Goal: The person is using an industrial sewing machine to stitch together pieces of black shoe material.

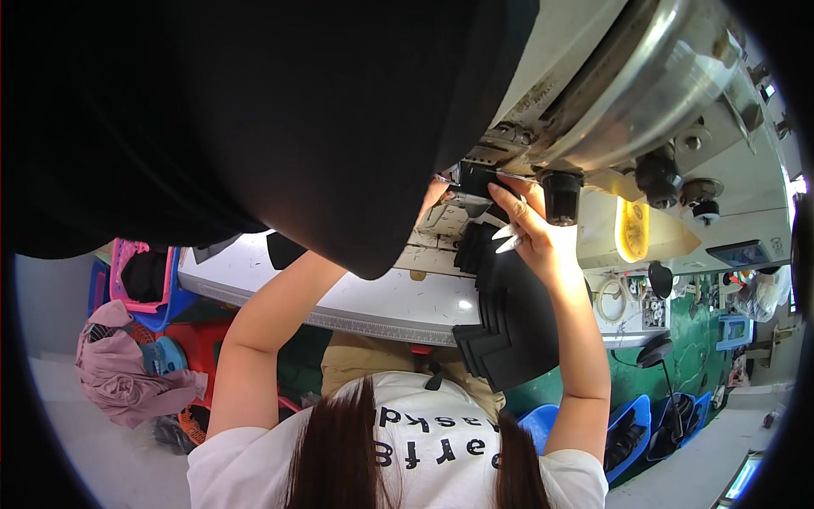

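My right hand (pixel 532 227) is at the sewing machine (pixel 606 102), its fingertips closed on the edge of a small black fabric piece (pixel 477 180) on the machine bed. Two silver blades, seemingly of thread snips (pixel 509 241), jut out from under its palm. My left hand (pixel 434 195) is at the left side of the same piece. Only a little of it shows; a large black shape in the foreground covers the rest. Below my right hand, a fanned stack of black fabric pieces (pixel 519 314) hangs over the table's front edge.
The white table (pixel 373 297) has a ruler strip along its front edge. At left stand a pink basket (pixel 127 254) and a red stool (pixel 203 339) beside draped mauve cloth (pixel 127 373). Blue bins (pixel 629 437) with black items are on the green floor at right.
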`<state>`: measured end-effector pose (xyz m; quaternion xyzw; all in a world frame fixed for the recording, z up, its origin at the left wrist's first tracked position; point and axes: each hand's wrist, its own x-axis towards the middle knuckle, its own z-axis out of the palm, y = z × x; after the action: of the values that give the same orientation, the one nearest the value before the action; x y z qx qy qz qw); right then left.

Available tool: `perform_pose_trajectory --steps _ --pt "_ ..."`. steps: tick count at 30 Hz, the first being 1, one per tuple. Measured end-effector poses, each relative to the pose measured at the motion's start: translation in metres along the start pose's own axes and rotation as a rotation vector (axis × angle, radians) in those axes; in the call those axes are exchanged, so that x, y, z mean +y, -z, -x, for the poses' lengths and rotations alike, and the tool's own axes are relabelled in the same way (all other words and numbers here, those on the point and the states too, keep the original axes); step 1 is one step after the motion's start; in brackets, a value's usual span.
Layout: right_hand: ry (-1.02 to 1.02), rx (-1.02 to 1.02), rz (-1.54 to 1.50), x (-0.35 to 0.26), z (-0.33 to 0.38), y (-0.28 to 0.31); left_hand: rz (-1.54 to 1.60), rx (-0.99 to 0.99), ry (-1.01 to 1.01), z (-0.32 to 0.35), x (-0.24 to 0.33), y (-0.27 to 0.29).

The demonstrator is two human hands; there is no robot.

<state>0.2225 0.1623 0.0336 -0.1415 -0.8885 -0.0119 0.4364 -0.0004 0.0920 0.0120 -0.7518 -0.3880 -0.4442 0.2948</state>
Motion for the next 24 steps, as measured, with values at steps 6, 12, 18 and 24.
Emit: perform_pose_trajectory --steps 6,12,18,24 --pt "-0.165 -0.139 -0.010 0.018 0.018 -0.006 0.180 -0.106 0.233 0.006 -0.006 -0.003" --pt "-0.133 0.135 -0.023 -0.003 0.027 0.004 0.638 -0.145 0.983 0.060 -0.056 -0.029" --pt "-0.272 -0.095 -0.067 -0.009 0.083 0.006 0.976 -0.305 1.397 0.061 -0.081 -0.018" --pt "-0.444 -0.343 -0.018 -0.003 0.111 0.003 1.064 -0.244 1.428 0.038 -0.110 0.015"
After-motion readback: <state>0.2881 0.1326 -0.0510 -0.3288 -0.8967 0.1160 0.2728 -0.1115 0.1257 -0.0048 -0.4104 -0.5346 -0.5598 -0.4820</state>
